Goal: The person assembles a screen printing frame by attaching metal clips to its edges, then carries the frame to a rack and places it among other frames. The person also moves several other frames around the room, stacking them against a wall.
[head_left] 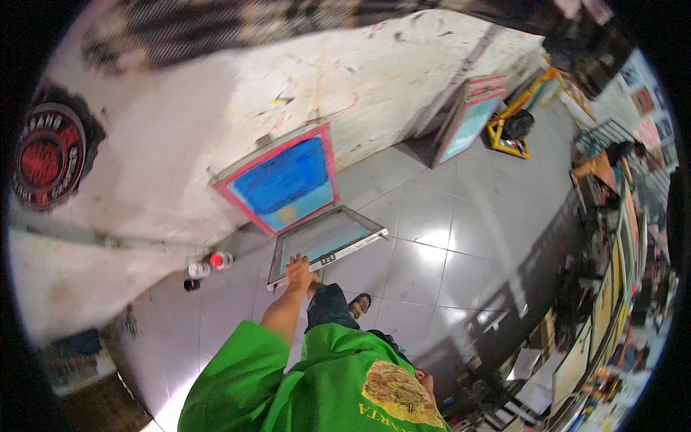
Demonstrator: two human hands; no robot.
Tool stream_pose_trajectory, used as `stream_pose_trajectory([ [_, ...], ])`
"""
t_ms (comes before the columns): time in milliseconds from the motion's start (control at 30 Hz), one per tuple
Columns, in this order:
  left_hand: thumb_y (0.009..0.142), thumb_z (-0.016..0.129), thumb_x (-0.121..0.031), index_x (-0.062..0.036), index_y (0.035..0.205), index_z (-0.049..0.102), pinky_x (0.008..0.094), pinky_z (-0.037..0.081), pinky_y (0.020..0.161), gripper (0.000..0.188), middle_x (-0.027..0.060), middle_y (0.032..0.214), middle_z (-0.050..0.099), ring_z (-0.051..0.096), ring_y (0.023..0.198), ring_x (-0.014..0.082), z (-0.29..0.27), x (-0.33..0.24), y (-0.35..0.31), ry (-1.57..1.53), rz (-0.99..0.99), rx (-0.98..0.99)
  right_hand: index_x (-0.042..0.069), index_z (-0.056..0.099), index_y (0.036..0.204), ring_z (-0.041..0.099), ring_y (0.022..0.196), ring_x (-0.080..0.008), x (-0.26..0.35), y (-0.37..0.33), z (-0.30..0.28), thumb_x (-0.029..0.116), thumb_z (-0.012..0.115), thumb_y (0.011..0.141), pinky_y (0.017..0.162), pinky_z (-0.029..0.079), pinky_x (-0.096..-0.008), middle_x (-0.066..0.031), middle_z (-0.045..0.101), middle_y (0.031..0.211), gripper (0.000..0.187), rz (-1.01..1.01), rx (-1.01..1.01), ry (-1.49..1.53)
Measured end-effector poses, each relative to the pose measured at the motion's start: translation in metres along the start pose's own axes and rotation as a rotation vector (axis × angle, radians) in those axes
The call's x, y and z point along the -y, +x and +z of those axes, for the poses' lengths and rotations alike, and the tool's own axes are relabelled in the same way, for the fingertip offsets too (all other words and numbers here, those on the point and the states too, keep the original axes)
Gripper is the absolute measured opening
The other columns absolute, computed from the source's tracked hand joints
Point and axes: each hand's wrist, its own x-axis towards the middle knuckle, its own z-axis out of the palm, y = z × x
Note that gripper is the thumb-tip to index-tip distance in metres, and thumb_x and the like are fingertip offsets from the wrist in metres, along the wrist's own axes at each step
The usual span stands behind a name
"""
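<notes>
Head view looks down past a green T-shirt (317, 389) at the left hand (297, 272), which reaches forward with its fingers bent over the near edge of a screen frame (324, 237) and has hold of it. This frame is rectangular, with a dark-edged, greyish, see-through panel and a pale outer side, and it slants just above or against the floor; whether it touches the tiles I cannot tell. Its far side lies close to the foot of a pink-bordered framed screen (284, 180), painted deep blue over paler blue, that leans upright on the stained white wall (374, 79). The right hand (426, 380) is low beside the T-shirt and partly hidden; how far open it is, or whether it holds anything, I cannot tell. A strapped sandal (358, 305) is on the grey tiled floor (414, 281) below the frame. To the left, by the foot of the wall, stand a red-topped container (221, 261) and a whitish container (199, 270). Further along the wall lean stacked framed screens (471, 119), near a black bag (517, 126) beside a yellow frame (497, 144).
</notes>
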Motion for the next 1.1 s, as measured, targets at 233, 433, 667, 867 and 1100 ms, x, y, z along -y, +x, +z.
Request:
stream_pose_trajectory([
  [233,0.082,0.083,-0.023,-0.0103,0.117,0.07,0.0497,0.056,0.094,0.039,0.0116,0.124,0.07,0.065,0.118,0.0356,-0.053,0.054,0.114,0.095,0.107,-0.114,-0.006,0.06,0.135,0.072,0.086,-0.0268,0.063,-0.015,0.086,0.051,0.071,0.097,0.087,0.056,-0.038,-0.0183,0.075,0.112,0.069,-0.552,0.066,0.601],
  [433,0.082,0.083,-0.022,-0.0104,0.114,0.07,0.0508,0.056,0.093,0.036,0.0162,0.113,0.074,0.07,0.111,0.0377,-0.094,0.099,0.234,0.091,-0.058,-0.128,0.008,0.074,0.12,0.074,0.091,-0.0326,0.1,-0.017,0.131,0.039,0.072,0.095,0.081,0.059,-0.0423,-0.0152,0.077,0.103,0.04,0.109,-0.213,-0.109],
  [667,0.078,0.089,-0.031,-0.0046,0.108,0.07,0.0501,0.06,0.088,0.044,0.02,0.107,0.076,0.074,0.104,0.0384,-0.154,0.1,0.279,0.426,0.075,0.078,0.007,0.075,0.115,0.074,0.092,-0.0366,0.156,-0.007,0.189,0.028,0.072,0.093,0.083,0.059,-0.0434,-0.0172,0.078,0.099,0.031,0.117,-0.416,-0.005],
  [867,0.077,0.091,-0.03,-0.0047,0.104,0.072,0.0497,0.06,0.087,0.042,0.0192,0.105,0.077,0.075,0.103,0.0377,-0.16,0.115,0.297,0.435,0.161,-0.002,0.001,0.072,0.119,0.077,0.08,-0.0314,0.173,-0.04,0.218,0.031,0.07,0.096,0.076,0.06,-0.0426,-0.0184,0.078,0.092,0.038,0.249,-0.398,0.231],
  [1100,0.08,0.087,-0.029,-0.0034,0.097,0.076,0.0483,0.061,0.086,0.032,0.0196,0.103,0.077,0.076,0.1,0.0369,-0.179,0.099,0.31,0.558,0.102,-0.031,0.0,0.071,0.123,0.078,0.074,-0.0242,0.14,-0.072,0.262,0.033,0.071,0.096,0.074,0.062,-0.0373,-0.018,0.079,0.09,0.043,0.357,-0.448,0.376],
])
